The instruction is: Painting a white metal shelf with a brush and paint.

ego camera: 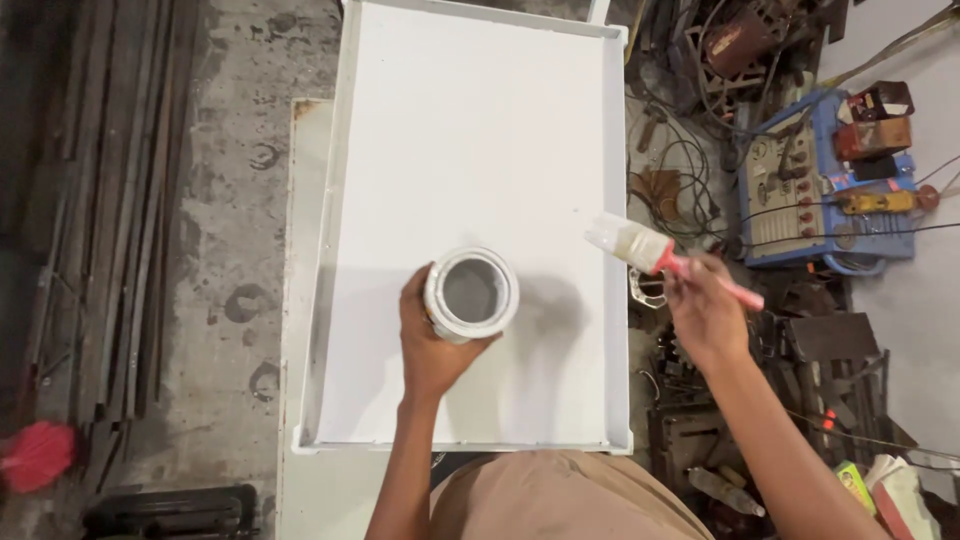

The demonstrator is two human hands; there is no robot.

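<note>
filling the middle of the view, a large white painted panel (470,130) with raised edges lies flat over a stained concrete floor (230,200), metal bars at left, tangled cables and a blue welding machine (820,190) at right. the left hand (432,340) grips an open paint can (471,294) above the panel's lower half. the right hand (705,310) is closed on a red-handled brush (660,255) at the panel's right edge.

A cluttered metal workshop: steel bars (100,200) stacked along a stained concrete floor (235,180), a blue welding machine (820,190) trailing cables (690,170), and scrap parts (760,40) heaped at the edge
</note>
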